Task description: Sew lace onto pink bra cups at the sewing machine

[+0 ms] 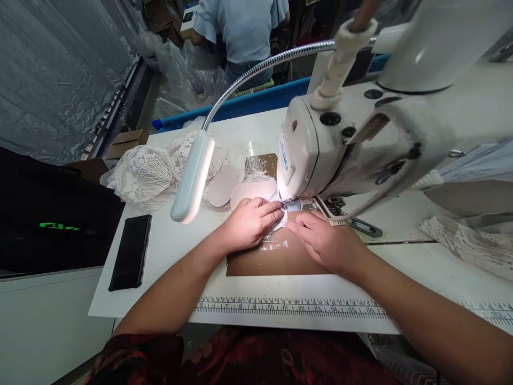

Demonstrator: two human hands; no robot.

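A small piece of white lacy fabric (281,220) lies under the head of a white sewing machine (300,155). My left hand (252,222) is on its left side, fingers together and pressing it near the needle. From the right, my right hand (324,238) has thumb and forefinger closed at the fabric's lower edge. Its other fingers curl under, partly hidden. Beneath both hands is a glossy brown sheet (276,262) on the table. Pale pink oval pads (222,186) sit just beyond my left hand. The needle itself is hidden by the machine head.
White lace pieces (142,171) are heaped at the back left. A lamp (193,179) on a bendable neck hangs over the table. A black phone (130,252) lies at left, a ruler strip (288,307) along the front edge. More lace (465,240) is at right; another person (248,32) sits beyond.
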